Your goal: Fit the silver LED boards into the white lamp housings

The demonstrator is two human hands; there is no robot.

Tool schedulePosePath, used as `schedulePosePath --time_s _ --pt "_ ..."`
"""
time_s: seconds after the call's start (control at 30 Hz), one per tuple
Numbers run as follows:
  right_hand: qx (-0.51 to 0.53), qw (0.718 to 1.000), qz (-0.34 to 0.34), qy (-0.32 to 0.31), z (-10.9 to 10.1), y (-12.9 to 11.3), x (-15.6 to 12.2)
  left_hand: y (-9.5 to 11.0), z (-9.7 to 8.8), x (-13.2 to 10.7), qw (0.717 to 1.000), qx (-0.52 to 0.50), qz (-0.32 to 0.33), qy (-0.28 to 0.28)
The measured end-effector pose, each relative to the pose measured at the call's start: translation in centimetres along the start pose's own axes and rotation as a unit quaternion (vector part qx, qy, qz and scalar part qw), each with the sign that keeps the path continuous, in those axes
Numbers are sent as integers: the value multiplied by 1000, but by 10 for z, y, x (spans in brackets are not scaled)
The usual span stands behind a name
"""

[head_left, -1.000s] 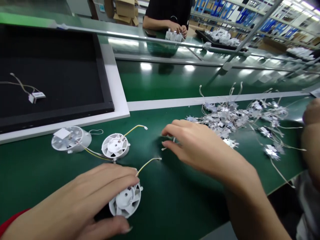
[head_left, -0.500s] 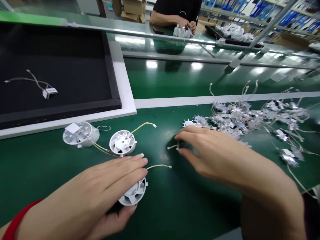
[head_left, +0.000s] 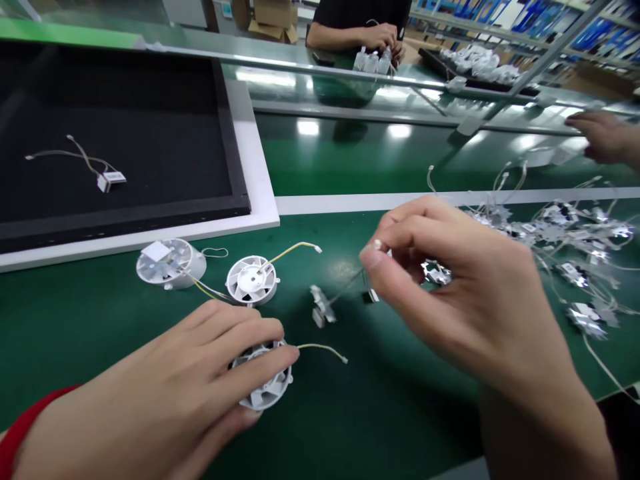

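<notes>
Since the earlier frame, the right hand (head_left: 460,287) has come up from the surface and a silvery piece (head_left: 324,308) now dangles from it; a co-worker's hand (head_left: 607,137) has appeared by the far right.

The work surface (head_left: 360,420) is green, with a white strip (head_left: 330,204) running along its far side. Beyond are metal rails, cardboard boxes (head_left: 273,13), shelves with blue items (head_left: 530,23) and a co-worker (head_left: 355,37) in black, both hands at clear parts. A slanting post (head_left: 557,50) crosses the view of the shelves.

Toward the surface's far left corner sits a black tray (head_left: 170,133) with a white border, carrying one wired connector (head_left: 111,179). At the right lies a heap of silvery pieces (head_left: 563,215), overlapping too much to count; the right hand hides part of it.

Three round white housings stand at the left: the fan (head_left: 273,388) under the left hand (head_left: 200,380), toward the near edge; a second fan (head_left: 253,280) just beyond; and a tipped housing (head_left: 193,263) near the tray's near right corner. Two yellowish leads show, one per fan.

The left hand curves over its fan, fingers close together, thumb at the near side. The right pinches a thin wire (head_left: 347,285) between thumb and forefinger.
</notes>
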State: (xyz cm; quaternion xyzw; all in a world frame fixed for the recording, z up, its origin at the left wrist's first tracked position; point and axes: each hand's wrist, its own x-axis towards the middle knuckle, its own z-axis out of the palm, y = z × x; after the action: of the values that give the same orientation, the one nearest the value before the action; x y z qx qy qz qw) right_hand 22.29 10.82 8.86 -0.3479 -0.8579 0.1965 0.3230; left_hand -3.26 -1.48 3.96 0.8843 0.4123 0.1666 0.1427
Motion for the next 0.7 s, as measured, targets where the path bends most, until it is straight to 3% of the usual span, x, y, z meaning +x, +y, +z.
schedulePosePath --time_s 0.2,0.3,0.4,0.53,0.7 --pt "30 993 -24 108 6 -3 -3 -8 3 -2 1000 -3 3 23" --pt "59 989 9 133 4 -7 -4 -12 6 -4 998 1 4 58" --pt "157 977 56 136 2 -11 -4 -11 6 -7 995 -14 -9 95" --pt "297 949 64 90 3 -19 -8 -3 9 -10 981 -68 -65 169" --pt "469 879 34 -82 11 -29 -16 4 12 -7 955 -156 -125 220"
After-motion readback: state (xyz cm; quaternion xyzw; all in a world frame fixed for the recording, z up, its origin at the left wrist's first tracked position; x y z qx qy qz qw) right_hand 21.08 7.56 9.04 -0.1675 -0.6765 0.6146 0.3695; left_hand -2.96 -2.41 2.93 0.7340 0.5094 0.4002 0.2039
